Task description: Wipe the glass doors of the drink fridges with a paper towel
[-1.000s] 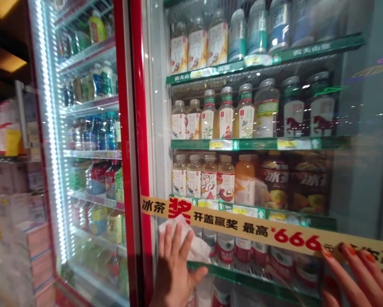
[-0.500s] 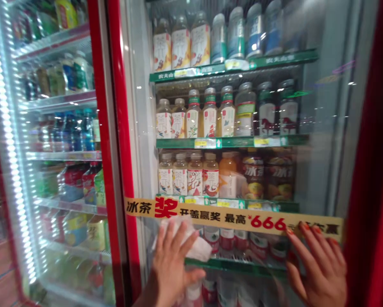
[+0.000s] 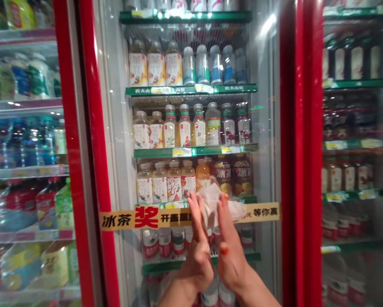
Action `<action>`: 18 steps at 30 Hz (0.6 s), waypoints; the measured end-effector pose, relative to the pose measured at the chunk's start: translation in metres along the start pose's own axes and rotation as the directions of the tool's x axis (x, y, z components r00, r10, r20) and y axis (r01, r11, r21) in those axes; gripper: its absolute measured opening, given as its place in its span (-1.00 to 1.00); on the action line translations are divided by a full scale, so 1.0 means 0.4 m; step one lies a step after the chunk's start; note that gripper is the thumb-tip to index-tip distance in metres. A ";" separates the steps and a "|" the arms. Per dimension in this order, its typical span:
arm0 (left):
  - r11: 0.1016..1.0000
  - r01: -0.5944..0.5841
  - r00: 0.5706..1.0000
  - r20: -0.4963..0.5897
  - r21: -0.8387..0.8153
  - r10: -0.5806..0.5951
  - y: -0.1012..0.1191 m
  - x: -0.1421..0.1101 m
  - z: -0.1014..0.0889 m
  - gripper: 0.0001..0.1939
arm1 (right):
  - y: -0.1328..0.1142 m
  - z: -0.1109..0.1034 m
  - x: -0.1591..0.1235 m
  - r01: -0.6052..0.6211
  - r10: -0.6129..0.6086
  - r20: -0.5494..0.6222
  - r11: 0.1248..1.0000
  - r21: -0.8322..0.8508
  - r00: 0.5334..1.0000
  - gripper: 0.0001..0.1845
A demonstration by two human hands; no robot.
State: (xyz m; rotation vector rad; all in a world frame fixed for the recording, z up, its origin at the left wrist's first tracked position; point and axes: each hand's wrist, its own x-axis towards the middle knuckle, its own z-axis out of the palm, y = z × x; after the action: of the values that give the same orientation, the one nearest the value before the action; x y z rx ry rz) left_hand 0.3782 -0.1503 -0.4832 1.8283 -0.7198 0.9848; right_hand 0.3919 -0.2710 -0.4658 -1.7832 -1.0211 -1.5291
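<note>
A crumpled white tissue [image 3: 211,198] is held between my two hands in front of the fridge's glass door [image 3: 265,128]. My left hand [image 3: 199,251] is on the tissue's left side, its fingers pointing up. Facing it, my right hand [image 3: 230,247], with orange-red nails, presses from the other side, fingers straight. Part of the tissue sticks out past the right fingers. Behind the hands, a tan strip with lettering [image 3: 169,218] runs across the door; the hands and tissue cover its middle.
Behind the glass, drink bottles [image 3: 166,66] line green-edged shelves [image 3: 194,151]. A red door frame [image 3: 94,106] stands on the left, another red frame [image 3: 306,149] on the right. Neighbouring fridges hold more bottles [image 3: 17,202] on both sides.
My left hand has lifted the tissue from against the glass, and my right hand has come left off the strip to meet it. The view has turned right.
</note>
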 end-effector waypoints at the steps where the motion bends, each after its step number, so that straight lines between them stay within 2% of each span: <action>1: 0.993 0.045 0.999 0.032 -0.106 -0.041 -0.002 -0.020 -0.019 0.07 | 0.002 0.021 0.028 0.027 -0.022 0.063 0.997 -0.076 0.998 -0.22; 3: 0.980 0.081 0.997 0.011 -0.183 -0.080 -0.009 -0.053 -0.088 -0.05 | 0.040 0.039 0.065 0.147 -0.106 0.176 0.960 -0.238 0.979 -0.17; 5: 0.998 0.066 0.988 -0.136 -0.011 -0.067 -0.019 -0.068 -0.186 -0.24 | 0.105 0.020 0.076 0.277 -0.196 0.247 0.893 -0.354 0.949 -0.10; 6: 0.989 0.044 0.978 -0.209 0.139 -0.014 -0.025 -0.068 -0.239 -0.29 | 0.139 0.000 0.078 0.276 -0.190 0.239 0.870 -0.408 0.952 -0.09; 7: 0.954 0.014 0.968 -0.244 0.298 0.062 -0.031 -0.062 -0.290 -0.31 | 0.168 -0.021 0.080 0.211 -0.141 0.181 0.859 -0.466 0.973 -0.09; 8: 0.895 -0.018 0.956 -0.253 0.446 0.146 -0.039 -0.052 -0.334 -0.30 | 0.191 -0.039 0.085 0.088 -0.054 0.081 0.851 -0.518 0.995 -0.10; 9: 0.820 -0.043 0.949 -0.234 0.571 0.212 -0.048 -0.039 -0.370 -0.28 | 0.202 -0.050 0.091 -0.068 0.054 -0.042 0.835 -0.546 0.998 -0.11; 10: 0.744 -0.062 0.946 -0.198 0.666 0.256 -0.059 -0.025 -0.395 -0.24 | 0.201 -0.049 0.097 -0.216 0.155 -0.157 0.812 -0.542 0.975 -0.11; 11: 0.674 -0.068 0.946 -0.166 0.736 0.277 -0.071 -0.011 -0.408 -0.21 | 0.189 -0.038 0.100 -0.312 0.222 -0.228 0.795 -0.520 0.948 -0.11; 12: 0.615 -0.058 0.947 -0.151 0.786 0.282 -0.084 0.001 -0.412 -0.17 | 0.166 -0.019 0.097 -0.330 0.238 -0.241 0.798 -0.504 0.941 -0.10; 13: 0.570 -0.040 0.947 -0.151 0.821 0.284 -0.097 0.010 -0.408 -0.15 | 0.137 0.006 0.085 -0.260 0.187 -0.191 0.824 -0.503 0.964 -0.09; 14: 0.542 -0.028 0.945 -0.154 0.840 0.288 -0.110 0.017 -0.400 -0.13 | 0.108 0.030 0.066 -0.109 0.075 -0.088 0.856 -0.506 0.993 -0.09; 15: 0.528 -0.023 0.941 -0.161 0.849 0.298 -0.120 0.020 -0.391 -0.12 | 0.085 0.049 0.039 0.090 -0.075 0.049 0.868 -0.489 0.996 -0.09; 16: 0.526 -0.019 0.936 -0.170 0.851 0.309 -0.128 0.021 -0.382 -0.11 | 0.072 0.058 0.009 0.279 -0.224 0.173 0.850 -0.447 0.959 -0.11; 17: 0.529 -0.018 0.933 -0.177 0.848 0.314 -0.134 0.020 -0.375 -0.11 | 0.072 0.054 -0.022 0.401 -0.323 0.249 0.820 -0.408 0.913 -0.11; 18: 0.536 -0.022 0.933 -0.175 0.844 0.314 -0.138 0.018 -0.372 -0.10 | 0.085 0.038 -0.047 0.441 -0.358 0.268 0.805 -0.397 0.895 -0.12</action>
State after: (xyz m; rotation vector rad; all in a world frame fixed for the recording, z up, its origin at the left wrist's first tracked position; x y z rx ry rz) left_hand 0.3772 0.0070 -0.4615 2.3264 -0.1982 1.9531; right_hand 0.4275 -0.2806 -0.4853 -2.1497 -1.2767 -2.0254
